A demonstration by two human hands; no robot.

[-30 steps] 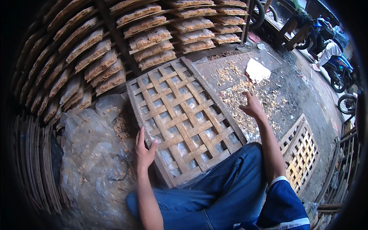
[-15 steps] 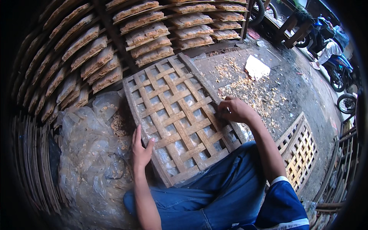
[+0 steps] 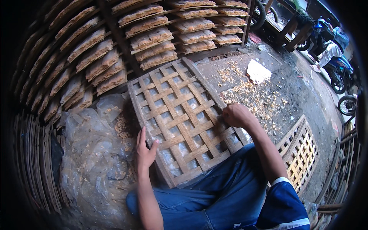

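A: Where is the wood-framed bamboo lattice?

B: In front of the seated person, slanting away, its near edge against the blue trousers. Clear plastic shows through its gaps.

A: And the hands?

B: The left hand lies along the frame's left edge near the near-left corner, thumb and fingers apart, not wrapped round it. The right hand is at the right edge, fingers curled together; whether they are clamped on the rail cannot be told.

A: What could go wrong?

B: The lattice might slide or tip, probably, if the right hand pressed hard on its edge, since the left merely braces. A rough slat end could also splinter into those curled fingers.

A: Anything else?

B: Tan crumbs litter the ground beyond the right edge; a careless sweep could scatter them into the slats. Crumpled plastic sheeting beside the left edge might snag the frame.
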